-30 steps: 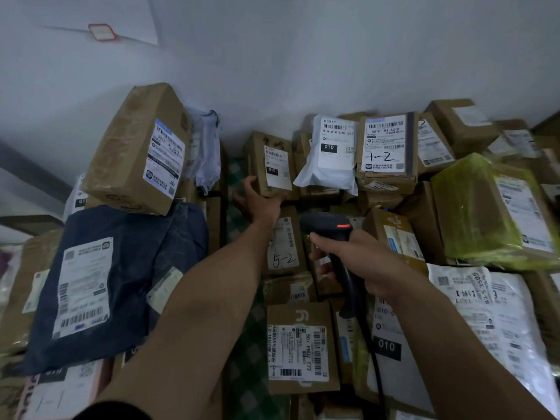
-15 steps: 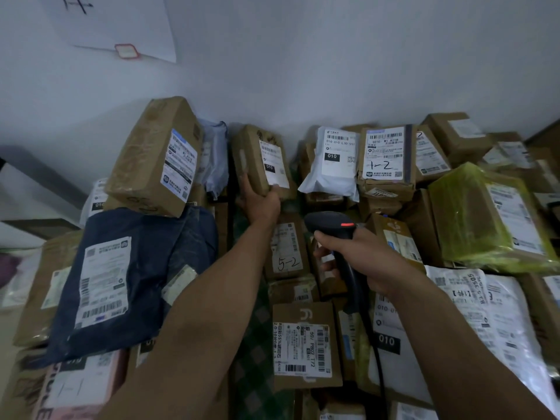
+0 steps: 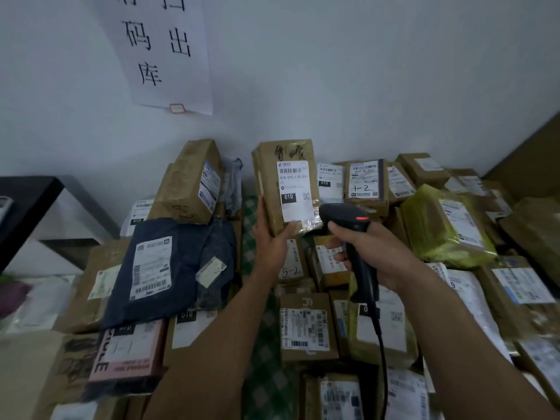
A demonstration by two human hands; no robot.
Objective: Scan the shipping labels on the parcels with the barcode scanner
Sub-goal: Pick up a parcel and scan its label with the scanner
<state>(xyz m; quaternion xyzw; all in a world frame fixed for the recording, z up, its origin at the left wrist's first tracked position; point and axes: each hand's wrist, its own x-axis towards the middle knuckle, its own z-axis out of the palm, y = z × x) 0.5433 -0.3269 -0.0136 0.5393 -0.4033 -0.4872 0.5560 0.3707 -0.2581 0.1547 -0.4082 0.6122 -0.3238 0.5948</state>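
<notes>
Holding a brown parcel [image 3: 268, 177] upright, my left hand [image 3: 269, 242] curled round its bottom | right hand [image 3: 374, 254] gripping the barcode scanner [image 3: 344, 214] beside its label [image 3: 295, 189] | parcel pile [image 3: 306, 325] below, paper sign [image 3: 163, 53] on wall [image 3: 363, 71].

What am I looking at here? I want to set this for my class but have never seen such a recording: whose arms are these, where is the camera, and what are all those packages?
There is no machine here. These are a person's two bare arms, filmed by a wide-angle camera worn on the head, looking forward and down. That is why the arms reach in from the bottom edge. The left hand holds up a brown cardboard parcel, its white shipping label facing the camera. The right hand grips a black barcode scanner, whose head is close to the label's lower corner; its cable hangs down. Beneath lies a crowded heap of labelled parcels against a wall, among them a dark blue bag and a yellow-green wrapped package. A paper sign hangs above.
</notes>
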